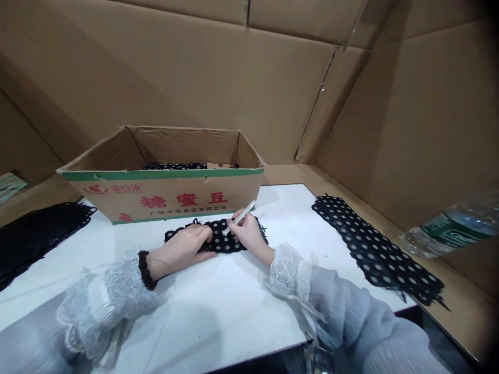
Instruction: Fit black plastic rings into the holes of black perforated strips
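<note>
From here I see the right hand [249, 234] gripping a slim pale tool [240, 217] over the dotted black sheet [226, 240], while the left hand [185, 246] presses on it. White board [187, 322] lies open nearer. The carton [167, 195] stands just beyond the sheet's far edge.

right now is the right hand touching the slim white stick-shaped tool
Touching. The head view shows the right hand pinching the white tool between its fingers, with both ends sticking out past the grip.
</note>
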The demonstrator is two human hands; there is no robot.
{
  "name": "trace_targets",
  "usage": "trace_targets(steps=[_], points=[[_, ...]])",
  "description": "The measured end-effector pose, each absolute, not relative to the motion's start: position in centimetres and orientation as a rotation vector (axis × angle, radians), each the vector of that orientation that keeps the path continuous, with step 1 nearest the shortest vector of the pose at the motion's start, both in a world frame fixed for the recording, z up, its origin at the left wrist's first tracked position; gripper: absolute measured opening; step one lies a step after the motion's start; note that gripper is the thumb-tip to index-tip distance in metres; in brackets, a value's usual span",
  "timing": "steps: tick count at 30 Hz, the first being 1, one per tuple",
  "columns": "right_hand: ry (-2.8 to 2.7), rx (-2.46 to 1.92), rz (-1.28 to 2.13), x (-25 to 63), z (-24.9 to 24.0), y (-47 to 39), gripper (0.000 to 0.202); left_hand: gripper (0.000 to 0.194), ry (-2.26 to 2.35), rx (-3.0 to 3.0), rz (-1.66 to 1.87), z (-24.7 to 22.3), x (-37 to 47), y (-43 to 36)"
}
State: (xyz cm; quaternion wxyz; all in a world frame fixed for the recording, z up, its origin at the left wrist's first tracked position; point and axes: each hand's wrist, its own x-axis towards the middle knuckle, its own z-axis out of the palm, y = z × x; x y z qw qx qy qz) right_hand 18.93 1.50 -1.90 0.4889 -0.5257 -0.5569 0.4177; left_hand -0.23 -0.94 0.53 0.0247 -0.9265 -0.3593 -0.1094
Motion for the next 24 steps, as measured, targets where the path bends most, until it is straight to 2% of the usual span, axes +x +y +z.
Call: trace_targets(steps=[2, 5, 10, 16, 24], points=[[-1.4, -1.274, 0.932, 18.8, -2.2, 1.6, 0.023, 0.006, -1.157, -2.834, -0.359, 0.5, -0.1, -1.0], [-1.483, -1.229, 0.836, 18.8, -2.5, 1.5, 0.019, 0.012, -1.091, -2.707, -0.355, 0.1, 0.6, -1.3], [-1.524, -1.229, 0.827, 18.7, -2.7, 1.4, 0.015, 0.01, -1.117, -2.535, -0.336, -0.4, 1.7, -1.6], [-1.497, -1.231, 0.849, 18.6, -2.3, 1.3, 0.017, 0.003, -1.073, -2.635, -0.376, 0.3, 1.0, -1.3], [-1.329, -1.221, 1.109, 18.6, -1.9, 0.0, 0.02, 0.018, -0.743, -2.75, -0.492, 0.0, 0.3, -1.1]])
